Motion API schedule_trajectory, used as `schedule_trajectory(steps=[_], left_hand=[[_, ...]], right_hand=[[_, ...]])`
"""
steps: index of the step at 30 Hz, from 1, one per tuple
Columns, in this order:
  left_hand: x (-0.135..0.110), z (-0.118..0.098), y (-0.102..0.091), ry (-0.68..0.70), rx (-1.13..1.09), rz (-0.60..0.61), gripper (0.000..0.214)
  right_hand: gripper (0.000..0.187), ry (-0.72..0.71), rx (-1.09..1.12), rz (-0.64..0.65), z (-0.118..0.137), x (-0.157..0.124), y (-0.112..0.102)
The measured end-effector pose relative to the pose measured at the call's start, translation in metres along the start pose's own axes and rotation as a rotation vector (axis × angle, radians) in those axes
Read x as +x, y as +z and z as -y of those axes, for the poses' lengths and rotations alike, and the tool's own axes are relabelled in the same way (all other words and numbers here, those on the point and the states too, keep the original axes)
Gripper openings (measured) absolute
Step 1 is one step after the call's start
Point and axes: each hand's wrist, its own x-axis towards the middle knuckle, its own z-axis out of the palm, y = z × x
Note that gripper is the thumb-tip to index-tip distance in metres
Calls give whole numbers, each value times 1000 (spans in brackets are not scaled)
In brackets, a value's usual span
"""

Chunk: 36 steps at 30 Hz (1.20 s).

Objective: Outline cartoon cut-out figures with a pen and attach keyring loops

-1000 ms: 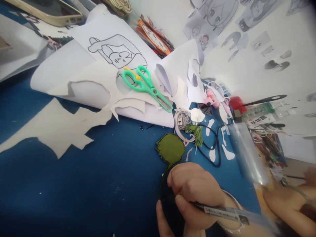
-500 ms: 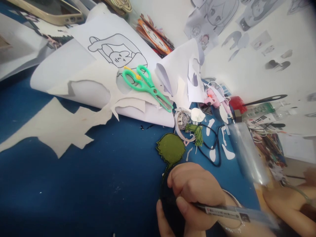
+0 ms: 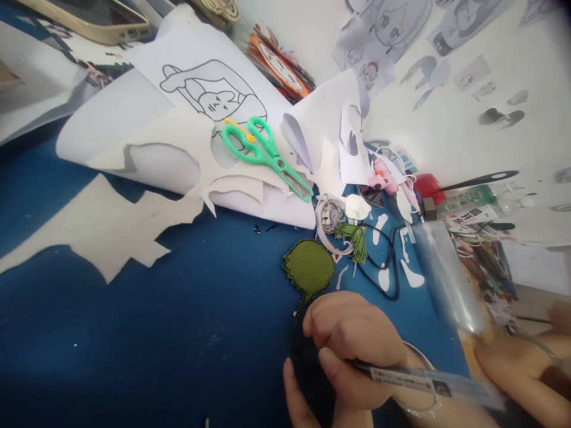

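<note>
My right hand (image 3: pixel 354 345) is curled round a clear-barrelled pen (image 3: pixel 414 380), tip down on the dark lower part of a green paper cutout (image 3: pixel 308 267) lying on the blue table (image 3: pixel 178 333). A bangle sits on that wrist. Only a thumb and a bit of palm of my left hand (image 3: pixel 292 398) show at the bottom edge, pressed against the cutout's dark part from below. The pen tip is hidden under my fingers.
Green scissors (image 3: pixel 263 156) lie on curled white sheets with a line drawing (image 3: pixel 209 95). Small paper figures (image 3: pixel 345 229), a black cable (image 3: pixel 388 261) and a clear plastic tube (image 3: pixel 446 279) are just beyond the cutout. A bare limb (image 3: pixel 521 368) rests at the right edge.
My right hand and the pen have shifted slightly over the cutout's dark part. Nothing else has moved.
</note>
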Motion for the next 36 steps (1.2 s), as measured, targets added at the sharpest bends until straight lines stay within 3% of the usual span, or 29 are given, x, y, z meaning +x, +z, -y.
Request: schedule_trajectory(steps=[4,7,10,15,17,21,25,36], left_hand=[[36,-37,18,-48,-98,278,15],[64,-57,25,-57,-94,346,21],[74,-59,26,-43,-87,389,17],[50,-41,24,-62,-28,519,25],[32,-33,22,24,-108,420,29],[6,-20,19,123,-158,399,42],[4,-8,25,315,-205,467,39],[-2,8,39,318,-166,493,34]], right_hand=[[42,-5,11,-3,1,3,-4],[42,41,-1,41,4,4,-10],[39,86,11,84,5,5,-13],[41,112,37,56,2,-1,-10],[42,141,28,69,0,-5,-11],[39,172,15,93,-3,-12,-16],[33,158,-7,112,-3,-12,-17],[39,128,32,102,0,0,-12]])
